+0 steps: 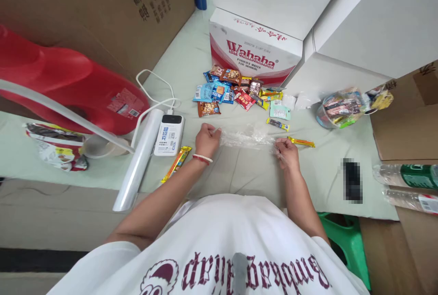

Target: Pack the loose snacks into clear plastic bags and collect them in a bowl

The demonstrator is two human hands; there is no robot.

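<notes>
A clear plastic bag (247, 138) lies stretched flat on the pale table between my two hands. My left hand (206, 139) pinches its left end, and a beaded bracelet shows on that wrist. My right hand (286, 152) grips the bag's right end. Just beyond the bag lies a heap of small snack packets (232, 90). A yellow snack stick (301, 142) rests right beside my right hand, and another yellow stick (176, 163) lies left of my left wrist.
A white power bank (169, 134) with a cable and a roll of clear film (138, 160) lie to the left. A red container (68, 85) stands at far left. A Wahaha carton (255, 49) stands behind the snacks. A filled snack bag (340, 108) and bottles (407, 176) are at right.
</notes>
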